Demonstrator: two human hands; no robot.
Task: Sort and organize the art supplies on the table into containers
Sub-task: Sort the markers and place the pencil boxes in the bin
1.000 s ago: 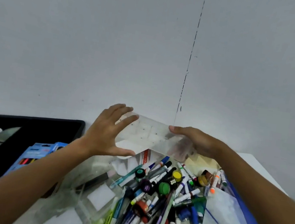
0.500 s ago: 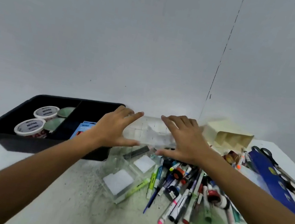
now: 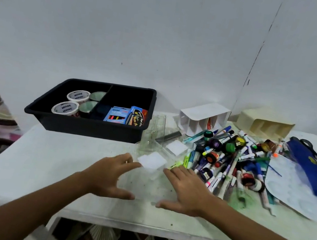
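Observation:
A clear plastic organizer (image 3: pixel 158 132) with white pads in its compartments lies on the white table (image 3: pixel 45 165), running from the black tray toward me. My left hand (image 3: pixel 113 174) and my right hand (image 3: pixel 184 188) flank its near end, fingers straight and thumbs spread. Whether they touch its walls cannot be told. To the right lies a heap of markers, pens and small paint pots (image 3: pixel 229 160). A yellow highlighter (image 3: pixel 175 164) sits just beyond my right fingertips.
A black divided tray (image 3: pixel 91 127) at the back left holds white tubs and crayon boxes. A white divided holder (image 3: pixel 201 115) and a cream holder (image 3: pixel 265 122) stand at the back. A blue pouch (image 3: pixel 309 171), scissors (image 3: pixel 310 147) and a white palette (image 3: pixel 290 191) lie at the right.
Both hands have drawn back from the far end of the clear organizer to its near end. The view has pulled back, and more of the table shows.

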